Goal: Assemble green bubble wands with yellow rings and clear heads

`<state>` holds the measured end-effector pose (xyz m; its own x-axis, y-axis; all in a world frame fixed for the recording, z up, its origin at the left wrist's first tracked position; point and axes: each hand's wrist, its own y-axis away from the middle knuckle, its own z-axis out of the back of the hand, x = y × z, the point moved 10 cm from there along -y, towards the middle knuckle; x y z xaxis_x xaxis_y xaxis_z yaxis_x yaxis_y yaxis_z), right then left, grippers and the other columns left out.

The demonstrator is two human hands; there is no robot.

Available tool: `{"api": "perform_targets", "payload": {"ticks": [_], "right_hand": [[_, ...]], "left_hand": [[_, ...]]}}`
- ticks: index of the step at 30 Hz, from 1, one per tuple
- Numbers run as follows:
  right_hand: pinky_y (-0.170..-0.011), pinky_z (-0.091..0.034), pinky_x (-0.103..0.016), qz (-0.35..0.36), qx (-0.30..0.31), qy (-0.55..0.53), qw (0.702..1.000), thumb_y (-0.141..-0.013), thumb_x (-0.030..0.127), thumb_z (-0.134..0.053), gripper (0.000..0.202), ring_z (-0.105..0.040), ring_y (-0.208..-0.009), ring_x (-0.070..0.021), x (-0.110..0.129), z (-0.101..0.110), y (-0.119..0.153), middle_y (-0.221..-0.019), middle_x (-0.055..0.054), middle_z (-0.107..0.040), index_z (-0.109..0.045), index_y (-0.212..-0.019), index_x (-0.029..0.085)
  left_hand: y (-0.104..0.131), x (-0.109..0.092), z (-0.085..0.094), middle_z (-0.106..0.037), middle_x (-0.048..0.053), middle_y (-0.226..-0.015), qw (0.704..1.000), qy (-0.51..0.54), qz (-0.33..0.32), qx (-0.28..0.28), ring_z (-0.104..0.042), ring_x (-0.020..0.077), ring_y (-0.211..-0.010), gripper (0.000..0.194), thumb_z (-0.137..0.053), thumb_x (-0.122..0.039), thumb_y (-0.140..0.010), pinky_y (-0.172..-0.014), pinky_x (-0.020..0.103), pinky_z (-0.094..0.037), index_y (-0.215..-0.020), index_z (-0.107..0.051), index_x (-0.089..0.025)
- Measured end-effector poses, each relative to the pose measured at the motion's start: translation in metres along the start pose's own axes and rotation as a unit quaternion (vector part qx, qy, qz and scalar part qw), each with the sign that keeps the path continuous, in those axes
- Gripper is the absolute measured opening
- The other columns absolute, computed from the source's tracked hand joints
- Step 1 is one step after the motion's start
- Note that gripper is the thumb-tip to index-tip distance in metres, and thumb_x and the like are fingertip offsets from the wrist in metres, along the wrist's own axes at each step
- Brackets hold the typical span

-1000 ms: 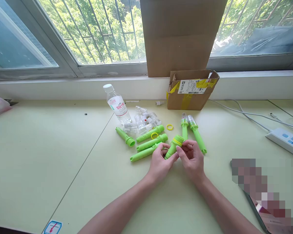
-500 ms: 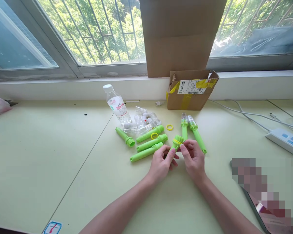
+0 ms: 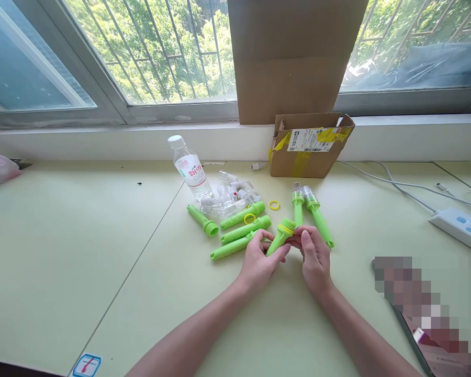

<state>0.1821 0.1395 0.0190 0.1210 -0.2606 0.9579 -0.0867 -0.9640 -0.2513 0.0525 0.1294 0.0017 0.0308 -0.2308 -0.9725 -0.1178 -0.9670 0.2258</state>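
Observation:
Between my hands a green plastic tube is tilted, its threaded end up and a yellow ring around it just below the thread. My left hand is closed around the tube's lower part. My right hand has its fingertips against the tube near the ring, its thumb raised off it; part of those fingers is hidden. Left of my hands lie several more green tubes, with a loose yellow ring on them. Another yellow ring lies on the table. Two green tubes with clear caps lie just beyond my right hand.
Clear plastic caps are heaped beside a water bottle. A cardboard box stands at the back by the window. On the right are a power strip with cables and a dark-edged device, partly pixelated.
My right thumb has come away from the yellow ring and now points up. My left thumb has shifted lower, showing more of the green tube. The view has moved slightly.

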Motion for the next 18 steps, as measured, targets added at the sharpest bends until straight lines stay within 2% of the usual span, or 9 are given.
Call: {"api": "perform_targets", "payload": {"ticks": [2,4,7,9,14,18], "right_hand": [[-0.066,-0.053,-0.032,0.001,0.000,-0.004,1.000,-0.096,0.039,-0.044,0.020,-0.067,-0.079,-0.0186,0.0008,-0.0002,0.0001,-0.084,-0.002,-0.065,-0.056,-0.093,0.022],[-0.065,-0.054,-0.032,0.002,0.000,-0.007,1.000,-0.096,0.039,-0.044,0.020,-0.067,-0.079,-0.0189,0.0016,-0.0001,-0.0002,-0.083,-0.002,-0.065,-0.056,-0.094,0.022],[-0.069,-0.056,-0.034,0.010,-0.002,-0.010,1.000,-0.096,0.039,-0.044,0.021,-0.067,-0.080,-0.0187,0.0034,0.0010,-0.0012,-0.082,-0.001,-0.064,-0.056,-0.093,0.022],[-0.072,-0.057,-0.036,0.016,-0.005,-0.008,1.000,-0.096,0.039,-0.044,0.022,-0.067,-0.080,-0.0188,0.0045,0.0025,-0.0021,-0.082,-0.002,-0.064,-0.057,-0.092,0.022],[-0.072,-0.057,-0.037,0.015,0.000,-0.001,1.000,-0.096,0.039,-0.044,0.022,-0.066,-0.079,-0.0189,0.0037,0.0014,-0.0020,-0.084,-0.003,-0.065,-0.058,-0.093,0.022],[-0.073,-0.055,-0.035,0.018,0.003,0.013,1.000,-0.096,0.037,-0.044,0.021,-0.065,-0.083,-0.0190,0.0034,-0.0001,0.0005,-0.086,-0.003,-0.065,-0.059,-0.095,0.023]], "left_hand": [[-0.0003,0.0008,-0.0013,-0.064,-0.002,-0.065,1.000,0.007,0.000,0.011,-0.040,0.0054,-0.035,0.037,-0.068,-0.047,-0.076,-0.034,0.018,-0.028,-0.084,-0.044,-0.021],[-0.0010,-0.0005,-0.0031,-0.067,0.001,-0.071,0.999,0.017,-0.010,0.027,-0.048,0.0076,-0.038,0.036,-0.066,-0.048,-0.077,-0.035,0.019,-0.032,-0.083,-0.046,-0.020],[-0.0021,-0.0037,-0.0083,-0.069,0.006,-0.082,0.998,0.024,-0.024,0.061,-0.060,0.0127,-0.051,0.034,-0.061,-0.050,-0.081,-0.041,0.021,-0.040,-0.085,-0.053,-0.017],[-0.0030,-0.0058,-0.0097,-0.068,0.006,-0.082,0.997,0.018,-0.030,0.071,-0.062,0.0140,-0.056,0.036,-0.057,-0.052,-0.083,-0.044,0.022,-0.043,-0.085,-0.057,-0.016],[-0.0029,-0.0070,-0.0089,-0.057,-0.001,-0.060,0.997,0.004,-0.035,0.066,-0.045,0.0076,-0.039,0.039,-0.050,-0.055,-0.086,-0.036,0.021,-0.032,-0.075,-0.053,-0.017],[-0.0026,-0.0009,-0.0043,-0.055,-0.007,-0.057,0.999,0.007,-0.011,0.041,-0.037,0.0047,-0.033,0.035,-0.063,-0.051,-0.079,-0.033,0.018,-0.028,-0.084,-0.045,-0.021]]}}
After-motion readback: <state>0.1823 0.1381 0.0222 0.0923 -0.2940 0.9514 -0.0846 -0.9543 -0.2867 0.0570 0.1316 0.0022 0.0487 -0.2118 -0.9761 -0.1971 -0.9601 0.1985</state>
